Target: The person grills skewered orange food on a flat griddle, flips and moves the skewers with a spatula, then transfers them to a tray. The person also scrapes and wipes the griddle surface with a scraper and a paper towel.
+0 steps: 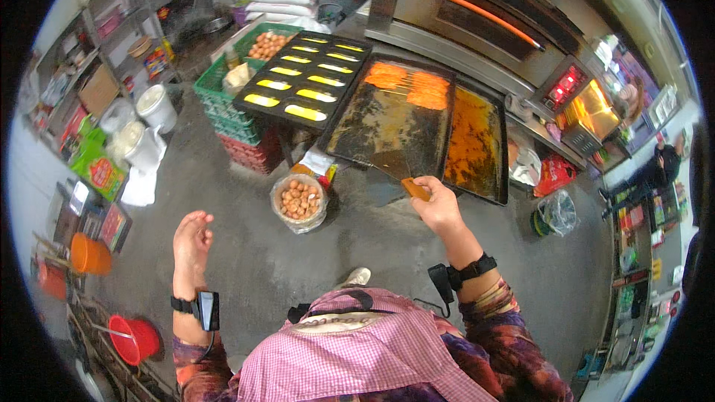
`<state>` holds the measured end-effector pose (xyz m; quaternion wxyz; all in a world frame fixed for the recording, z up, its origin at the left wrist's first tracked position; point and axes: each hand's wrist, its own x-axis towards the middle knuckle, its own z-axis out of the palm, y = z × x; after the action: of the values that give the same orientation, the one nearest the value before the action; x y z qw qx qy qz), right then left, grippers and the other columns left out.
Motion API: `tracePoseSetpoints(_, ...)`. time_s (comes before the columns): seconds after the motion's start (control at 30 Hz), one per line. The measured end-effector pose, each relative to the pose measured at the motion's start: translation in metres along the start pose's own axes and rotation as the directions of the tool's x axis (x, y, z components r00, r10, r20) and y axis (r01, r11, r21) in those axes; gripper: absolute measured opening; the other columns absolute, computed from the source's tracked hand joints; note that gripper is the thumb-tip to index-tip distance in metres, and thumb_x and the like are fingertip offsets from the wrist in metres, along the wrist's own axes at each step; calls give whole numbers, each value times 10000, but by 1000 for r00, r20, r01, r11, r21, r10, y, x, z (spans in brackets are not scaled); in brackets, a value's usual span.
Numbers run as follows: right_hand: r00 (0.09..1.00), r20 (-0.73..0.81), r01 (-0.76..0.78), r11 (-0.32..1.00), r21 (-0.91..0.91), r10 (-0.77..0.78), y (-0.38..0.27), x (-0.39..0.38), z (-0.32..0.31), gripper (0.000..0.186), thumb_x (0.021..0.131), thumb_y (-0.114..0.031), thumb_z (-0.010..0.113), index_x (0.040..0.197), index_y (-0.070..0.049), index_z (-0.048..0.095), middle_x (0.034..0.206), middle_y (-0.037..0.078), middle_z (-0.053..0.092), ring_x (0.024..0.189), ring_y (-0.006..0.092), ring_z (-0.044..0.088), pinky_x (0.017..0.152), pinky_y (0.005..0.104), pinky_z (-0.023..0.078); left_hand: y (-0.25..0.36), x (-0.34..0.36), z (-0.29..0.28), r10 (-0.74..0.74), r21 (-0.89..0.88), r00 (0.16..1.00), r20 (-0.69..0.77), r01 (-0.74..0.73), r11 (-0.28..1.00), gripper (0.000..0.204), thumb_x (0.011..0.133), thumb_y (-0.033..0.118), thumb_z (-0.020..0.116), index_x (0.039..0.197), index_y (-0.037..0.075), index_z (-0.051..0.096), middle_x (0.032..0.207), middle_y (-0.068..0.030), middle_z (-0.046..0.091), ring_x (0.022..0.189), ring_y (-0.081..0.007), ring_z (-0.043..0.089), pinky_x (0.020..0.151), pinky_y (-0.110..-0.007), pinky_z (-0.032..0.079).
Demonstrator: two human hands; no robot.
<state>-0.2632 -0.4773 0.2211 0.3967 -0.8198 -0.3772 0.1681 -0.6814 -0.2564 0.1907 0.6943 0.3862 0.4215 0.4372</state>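
Observation:
My right hand (439, 207) is closed around the wooden handle of a scraper (415, 190), whose dark blade reaches over the near edge of a worn baking tray (372, 130). At that tray's far end lie two groups of orange food pieces (408, 85), with thin sticks showing between them. My left hand (194, 242) is raised over the floor at the left, fingers loosely curled and apart, with nothing visible in it. Left of the worn tray sits a black moulded pan (298, 82) with yellow filling in its oval hollows. To the right, another tray (477, 141) is coated in orange residue.
A lined bucket of eggshells (299, 197) stands on the floor before the trays. Stacked green crates (227, 108) hold eggs at the left. Behind is a deck oven (477, 18) with an orange handle. A red bucket (134, 339) is at lower left; another person (659, 167) is far right.

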Motion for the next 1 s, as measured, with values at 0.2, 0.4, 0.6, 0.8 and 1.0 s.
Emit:
tracePoseSetpoints(0.2, 987, -158, 14, 998, -55, -23, 59, 74, -19, 361, 753, -57, 661, 1102, -12, 581, 1032, 185, 660, 941, 275, 651, 803, 328, 500, -26, 122, 128, -164, 142, 943, 291, 127, 982, 111, 895, 115, 552, 990, 64, 579, 893, -59, 650, 661, -122, 570, 564, -217, 427)
tracePoseSetpoints(0.4, 979, -161, -145, 985, -99, 127, 95, 153, -37, 361, 762, -157, 644, 1084, -2, 592, 962, 190, 661, 926, 337, 632, 809, 372, 492, -54, 221, 249, -279, 287, 853, 442, 160, 944, 120, 909, 123, 533, 998, 70, 594, 901, -44, 654, 658, -109, 569, 582, -232, 438)
tracePoseSetpoints(0.6, 958, -193, -258, 929, -264, 211, 116, 221, -28, 345, 764, -154, 623, 1075, -5, 608, 1010, 220, 645, 979, 377, 606, 845, 417, 485, -112, 328, 347, -382, 467, 722, 577, 92, 879, 179, 904, 111, 538, 1055, 47, 610, 896, -30, 638, 696, -113, 586, 589, -235, 466)
tracePoseSetpoints(0.8, 919, -209, -384, 879, -281, 335, 139, 285, -16, 317, 783, -137, 596, 1076, -16, 601, 1060, 218, 613, 1010, 383, 580, 859, 430, 486, -199, 432, 446, -416, 676, 643, 644, -223, 703, 257, 877, 135, 565, 1106, 31, 617, 943, -52, 647, 831, -150, 602, 708, -280, 484)
tracePoseSetpoints(1.0, 891, -190, -454, 802, -389, 412, 157, 340, -3, 307, 808, -143, 577, 1094, -32, 567, 1062, 205, 603, 996, 384, 584, 850, 444, 488, -269, 474, 507, -189, 560, 529, 828, -752, 348, 345, 838, 183, 568, 1145, 38, 627, 1172, -158, 599, 1099, -351, 538, 934, -394, 437)
